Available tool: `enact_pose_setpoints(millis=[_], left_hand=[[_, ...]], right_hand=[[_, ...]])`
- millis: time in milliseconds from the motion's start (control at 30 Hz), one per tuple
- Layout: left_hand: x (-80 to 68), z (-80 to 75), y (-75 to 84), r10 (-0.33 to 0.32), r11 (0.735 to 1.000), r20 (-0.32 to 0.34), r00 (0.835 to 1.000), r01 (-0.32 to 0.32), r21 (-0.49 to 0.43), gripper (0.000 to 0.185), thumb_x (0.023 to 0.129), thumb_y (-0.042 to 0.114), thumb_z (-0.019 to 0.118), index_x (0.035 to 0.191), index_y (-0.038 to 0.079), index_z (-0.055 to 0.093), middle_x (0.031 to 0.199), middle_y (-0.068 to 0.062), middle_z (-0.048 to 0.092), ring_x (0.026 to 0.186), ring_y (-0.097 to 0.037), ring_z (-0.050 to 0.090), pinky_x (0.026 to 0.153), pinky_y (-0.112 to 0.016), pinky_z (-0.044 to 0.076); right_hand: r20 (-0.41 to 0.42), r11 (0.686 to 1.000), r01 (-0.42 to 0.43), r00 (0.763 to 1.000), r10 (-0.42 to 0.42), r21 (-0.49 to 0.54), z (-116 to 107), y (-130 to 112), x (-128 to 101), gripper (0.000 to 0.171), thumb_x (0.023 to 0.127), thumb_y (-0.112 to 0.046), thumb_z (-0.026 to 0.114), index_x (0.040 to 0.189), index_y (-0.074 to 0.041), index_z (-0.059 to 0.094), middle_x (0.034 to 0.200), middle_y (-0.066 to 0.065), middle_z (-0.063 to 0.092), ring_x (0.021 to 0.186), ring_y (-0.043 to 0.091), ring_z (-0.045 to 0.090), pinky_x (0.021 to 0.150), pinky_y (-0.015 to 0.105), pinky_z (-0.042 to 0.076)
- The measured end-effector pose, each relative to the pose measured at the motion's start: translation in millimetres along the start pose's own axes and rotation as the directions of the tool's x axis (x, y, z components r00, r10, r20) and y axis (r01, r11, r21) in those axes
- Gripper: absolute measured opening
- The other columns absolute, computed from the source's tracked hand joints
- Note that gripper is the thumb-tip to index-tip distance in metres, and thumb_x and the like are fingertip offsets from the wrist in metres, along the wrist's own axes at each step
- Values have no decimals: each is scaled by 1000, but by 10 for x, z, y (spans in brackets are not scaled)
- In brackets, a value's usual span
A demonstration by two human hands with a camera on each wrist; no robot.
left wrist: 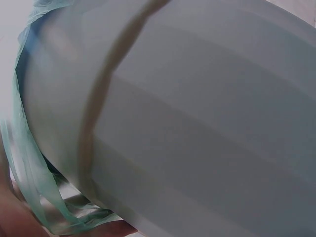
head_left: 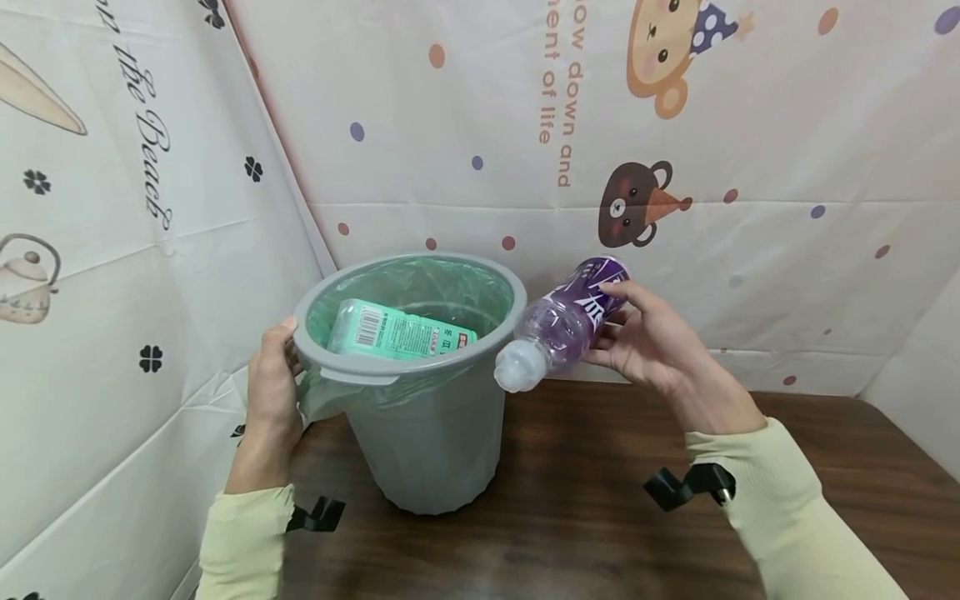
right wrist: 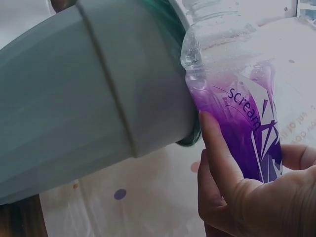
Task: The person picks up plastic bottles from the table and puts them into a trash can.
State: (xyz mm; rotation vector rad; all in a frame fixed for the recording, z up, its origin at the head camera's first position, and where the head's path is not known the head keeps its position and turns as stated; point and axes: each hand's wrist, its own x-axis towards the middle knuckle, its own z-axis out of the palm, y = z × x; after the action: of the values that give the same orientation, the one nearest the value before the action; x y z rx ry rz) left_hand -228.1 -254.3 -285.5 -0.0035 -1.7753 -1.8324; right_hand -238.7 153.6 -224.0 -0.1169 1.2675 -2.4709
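A grey trash bin stands upright on the table, lined with a thin green bag. My left hand grips its rim on the left side; the left wrist view shows mostly the bin's wall. Inside the bin lies a clear bottle with a mint-green label. To the right of the rim, my right hand holds a purple-labelled plastic bottle, fingers and thumb around its label. Its white cap tilts down and left. The right wrist view shows purple colouring and the word "scream" on this bottle.
The dark brown wooden table lies under the bin and reaches to the right. White printed cloth hangs close behind, with another patterned sheet on the left. Black straps are around both sleeves.
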Motion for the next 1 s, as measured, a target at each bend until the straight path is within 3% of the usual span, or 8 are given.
enact_pose_setpoints(millis=[200,500,1000], left_hand=[[0,0,-4,-9,1000,-6,1000,9,0,43,110,47,45,98,17,73,90,6,69,100,-17,55,97,-37,29],[-8,-12,-12,-9,1000,2,1000,9,-7,42,110,47,46,100,18,75,92,6,70,101,-17,56,98,-37,28],[-3,-7,-2,-1,1000,1,1000,1,-21,41,110,44,46,95,18,73,88,7,69,99,-17,55,98,-36,28]], right_hand=[[-40,999,-4,999,5,33,94,-28,-2,84,106,-28,63,162,-14,2,151,13,26,138,29,36,102,46,52],[-79,995,36,996,-29,88,266,-59,27,85,106,-28,64,161,-19,0,153,11,22,144,30,34,112,48,40],[-143,970,161,980,-136,183,511,-18,173,77,106,-20,65,162,-24,13,155,9,29,143,31,39,113,54,38]])
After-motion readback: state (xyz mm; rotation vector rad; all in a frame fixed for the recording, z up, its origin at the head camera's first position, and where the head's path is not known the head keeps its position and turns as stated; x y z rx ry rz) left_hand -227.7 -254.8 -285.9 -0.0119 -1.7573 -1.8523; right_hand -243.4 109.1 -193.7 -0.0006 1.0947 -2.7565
